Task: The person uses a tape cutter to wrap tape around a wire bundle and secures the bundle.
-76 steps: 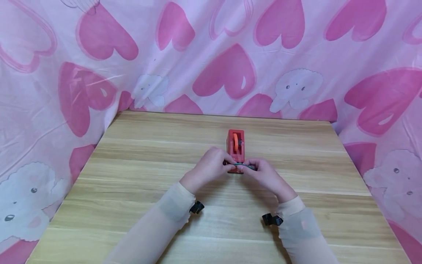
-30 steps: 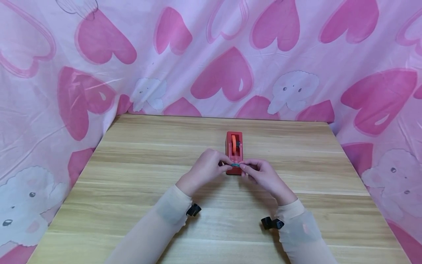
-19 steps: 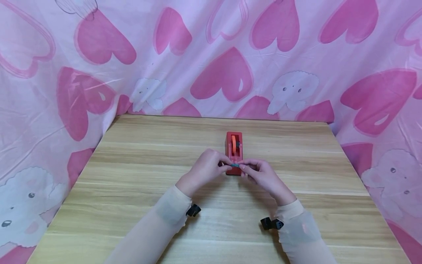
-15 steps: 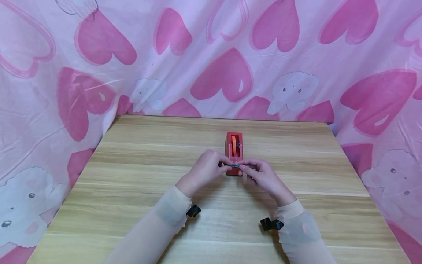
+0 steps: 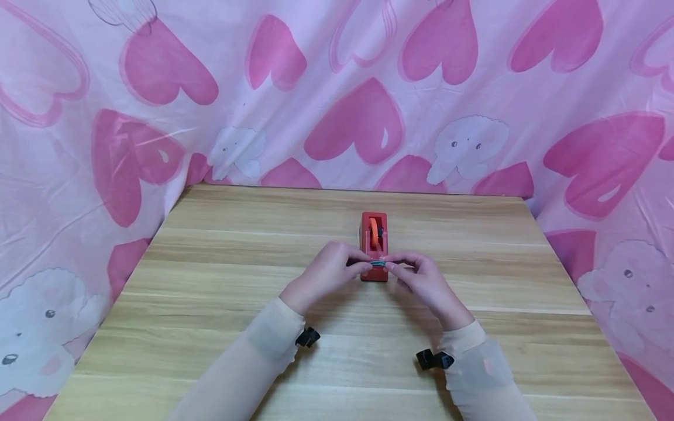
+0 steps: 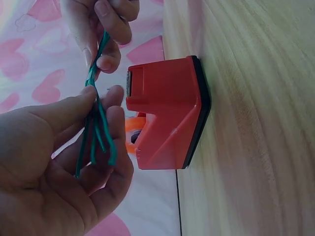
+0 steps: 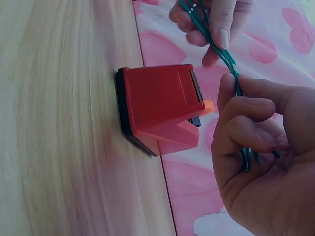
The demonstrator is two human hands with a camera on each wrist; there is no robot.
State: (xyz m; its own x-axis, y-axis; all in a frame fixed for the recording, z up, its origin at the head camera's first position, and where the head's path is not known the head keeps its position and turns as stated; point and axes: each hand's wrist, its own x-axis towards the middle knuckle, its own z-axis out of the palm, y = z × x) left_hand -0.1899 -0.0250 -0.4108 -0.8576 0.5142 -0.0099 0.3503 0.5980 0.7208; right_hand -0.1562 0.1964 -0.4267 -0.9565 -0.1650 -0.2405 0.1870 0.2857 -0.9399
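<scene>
Between both hands a bundle of thin green wires (image 5: 378, 263) is held up over the front of a red tape dispenser (image 5: 375, 275). My left hand (image 5: 329, 270) pinches it between thumb and fingertips; in the left wrist view, several loose wire ends (image 6: 101, 135) fan out below the thumb across the curled fingers. From the other side my right hand (image 5: 423, 280) pinches the bundle, and its wire ends (image 7: 246, 160) show inside the curled fingers in the right wrist view. A shiny clear band (image 7: 234, 66) shows on the wires between the hands.
The dispenser stands on a wood-grain table (image 5: 210, 327) and carries an orange tape roll (image 5: 374, 232); its toothed cutter (image 7: 198, 84) faces the hands. Pink heart-patterned cloth (image 5: 284, 128) hangs around the back and sides. A black camera mount (image 5: 434, 359) sits at the right wrist.
Earlier the bundle stretched rightward across the right fingers; now its middle shows in a small gap between both pinches. The dispenser stays in place, and the head view has shifted slightly.
</scene>
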